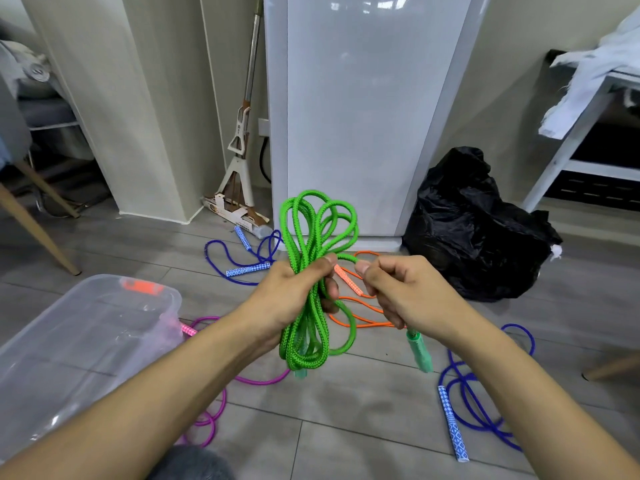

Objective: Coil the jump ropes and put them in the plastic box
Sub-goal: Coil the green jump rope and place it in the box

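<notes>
My left hand (294,296) grips the middle of a green jump rope (313,230) folded into several long loops that stick up above and hang below the fist. My right hand (398,289) pinches the rope's free end beside it, and a green handle (419,353) hangs below this hand. The clear plastic box (86,341) sits on the floor at the lower left. Loose on the floor lie an orange rope (360,318), a magenta rope (221,407) by the box, a blue rope (239,261) farther back and another blue rope (464,400) at the right.
A black rubbish bag (474,226) sits at the right against a white appliance (356,116). A mop (239,161) leans in the corner. A white table (595,133) with cloth stands far right, and wooden chair legs (38,230) stand at the left.
</notes>
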Motion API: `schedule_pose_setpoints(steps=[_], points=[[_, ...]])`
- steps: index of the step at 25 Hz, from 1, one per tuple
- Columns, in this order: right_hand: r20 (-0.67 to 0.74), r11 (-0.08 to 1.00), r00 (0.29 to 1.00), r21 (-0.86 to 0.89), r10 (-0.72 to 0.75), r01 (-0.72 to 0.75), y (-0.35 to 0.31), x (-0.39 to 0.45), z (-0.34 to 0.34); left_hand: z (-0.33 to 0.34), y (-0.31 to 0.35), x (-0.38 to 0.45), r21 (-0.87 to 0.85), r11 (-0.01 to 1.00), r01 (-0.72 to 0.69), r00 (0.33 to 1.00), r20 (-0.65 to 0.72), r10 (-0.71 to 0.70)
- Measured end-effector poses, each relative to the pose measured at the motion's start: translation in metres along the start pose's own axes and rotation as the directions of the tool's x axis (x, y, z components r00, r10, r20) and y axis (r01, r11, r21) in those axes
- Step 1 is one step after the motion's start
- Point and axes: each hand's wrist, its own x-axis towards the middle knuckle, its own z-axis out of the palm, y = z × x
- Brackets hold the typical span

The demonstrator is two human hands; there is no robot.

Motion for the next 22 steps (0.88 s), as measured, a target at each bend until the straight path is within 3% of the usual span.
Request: schedule_pose_setpoints(steps=[5, 11, 15, 19, 22], points=[[0.107, 0.994, 0.989, -0.037, 0.105, -0.101, 0.009, -0.004, -0.024, -0.01, -0.002, 0.009, -0.304, 0.952, 0.011, 0.995, -0.09, -0.041], [0.249, 0.983, 0.954, -0.123, 0.166, -0.139, 0.019, -0.014, -0.052, -0.02, 0.007, 0.013, -0.356, 0.934, -0.029, 0.985, -0.168, -0.034], [0.137, 0.975, 0.965, -0.046, 0.223, -0.219, 0.016, -0.021, -0.062, -0.017, 0.005, 0.01, -0.295, 0.955, 0.006, 0.987, -0.149, -0.053], [-0.139, 0.996, 0.986, 0.026, 0.089, -0.086, 0.008, -0.013, -0.052, -0.013, 0.005, 0.008, -0.214, 0.974, 0.072, 0.987, -0.126, -0.1], [-0.179, 0.997, 0.982, 0.051, 0.067, -0.059, 0.001, -0.006, -0.046, -0.009, 0.005, 0.005, -0.179, 0.977, 0.113, 0.987, -0.097, -0.131]])
